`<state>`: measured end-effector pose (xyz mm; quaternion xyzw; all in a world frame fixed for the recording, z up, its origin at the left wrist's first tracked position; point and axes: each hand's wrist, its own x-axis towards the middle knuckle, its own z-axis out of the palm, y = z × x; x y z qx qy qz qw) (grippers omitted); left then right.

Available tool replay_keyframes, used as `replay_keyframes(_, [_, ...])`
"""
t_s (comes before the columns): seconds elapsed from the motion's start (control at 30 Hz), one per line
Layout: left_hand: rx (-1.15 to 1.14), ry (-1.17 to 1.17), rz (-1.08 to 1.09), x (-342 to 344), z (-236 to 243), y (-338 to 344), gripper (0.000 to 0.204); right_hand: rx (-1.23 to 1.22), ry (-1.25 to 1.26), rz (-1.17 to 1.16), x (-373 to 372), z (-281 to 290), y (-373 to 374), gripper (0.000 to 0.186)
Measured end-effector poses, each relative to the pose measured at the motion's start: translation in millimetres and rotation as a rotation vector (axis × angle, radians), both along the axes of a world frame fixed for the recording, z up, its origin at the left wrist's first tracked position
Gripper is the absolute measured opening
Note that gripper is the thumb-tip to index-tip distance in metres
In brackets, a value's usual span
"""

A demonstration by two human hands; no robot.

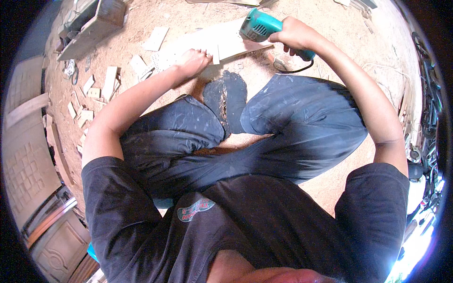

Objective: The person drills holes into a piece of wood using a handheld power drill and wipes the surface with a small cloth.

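My right hand (295,37) grips a teal power tool (258,26) with a black cord (295,68), holding it near the right end of a long pale board (188,45). My left hand (193,62) rests at the board's near edge with curled fingers, beside a short pale wooden strip (215,54); what it holds, if anything, is hidden. Some small holes or marks dot the board's left part. Below the board, dark footwear (222,94) lies between my bent, dusty-trousered legs.
Several wood offcuts (111,82) lie on the dusty floor (141,14) at the left. A wooden box (89,28) stands at the back left, and panels (28,155) line the left edge. Bicycle parts and clutter (427,118) run along the right.
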<state>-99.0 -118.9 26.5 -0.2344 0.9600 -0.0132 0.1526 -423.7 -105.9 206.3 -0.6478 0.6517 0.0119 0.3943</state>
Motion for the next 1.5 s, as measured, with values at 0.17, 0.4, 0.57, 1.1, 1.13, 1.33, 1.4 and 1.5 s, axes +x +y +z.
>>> replay_keyframes(0.17, [-0.004,-0.002,0.008,0.3,1.4,1.0,0.024,-0.028,0.037,0.065,18.7,12.9,2.4,0.036])
replay_keyframes(0.4, [-0.025,-0.012,0.0,0.2,1.9,-0.5,0.024,0.013,0.005,0.05,19.0,19.1,-2.0,0.035])
replay_keyframes(0.57, [-0.047,-0.038,-0.014,-0.5,0.7,-0.3,0.029,0.01,0.064,0.019,21.4,8.3,-7.1,0.036])
replay_keyframes(1.1, [-0.007,0.054,0.035,0.0,-0.7,4.4,0.024,0.099,0.24,0.05,33.2,-6.1,-7.8,0.033])
replay_keyframes(1.13, [-0.02,0.034,0.036,-1.5,0.8,2.4,0.023,0.089,0.2,0.024,35.6,1.2,-4.8,0.032])
replay_keyframes(1.33, [-0.012,0.106,-0.012,1.3,-6.3,-2.0,0.023,0.028,0.08,0.114,26.0,-8.5,-6.7,0.036])
replay_keyframes(1.4, [0.014,0.097,0.009,-1.8,-4.0,-1.8,0.023,0.039,0.116,0.167,25.8,-9.8,-8.2,0.04])
replay_keyframes(1.5, [0.065,0.042,0.023,-5.5,-8.5,-6.1,0.02,0.062,0.032,0.006,18.8,-16.5,-4.9,0.038])
